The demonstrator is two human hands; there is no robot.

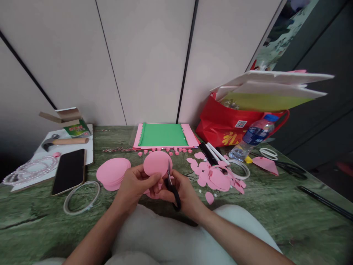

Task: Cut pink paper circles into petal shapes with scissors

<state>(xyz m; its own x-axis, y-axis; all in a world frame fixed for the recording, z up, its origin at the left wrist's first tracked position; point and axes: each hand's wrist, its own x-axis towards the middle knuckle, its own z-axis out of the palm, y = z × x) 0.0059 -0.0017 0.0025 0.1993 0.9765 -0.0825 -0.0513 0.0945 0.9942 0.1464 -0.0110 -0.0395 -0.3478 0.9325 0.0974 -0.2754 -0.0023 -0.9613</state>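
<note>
My left hand pinches a pink paper circle by its lower edge and holds it up above the table. In my right hand is a pair of black-handled scissors, with its blades pointing up at the circle's right edge. Whether the blades have cut into the paper I cannot tell. Left of my hands lies a stack of pink paper circles. To the right is a pile of pink paper scraps and petal-like pieces. More pink paper shows partly hidden beneath my hands.
Behind my hands lie green and pink sheets and a row of small pink rolls. At left are a phone, tape roll, hammer and bead strings. A red bag and water bottle stand right.
</note>
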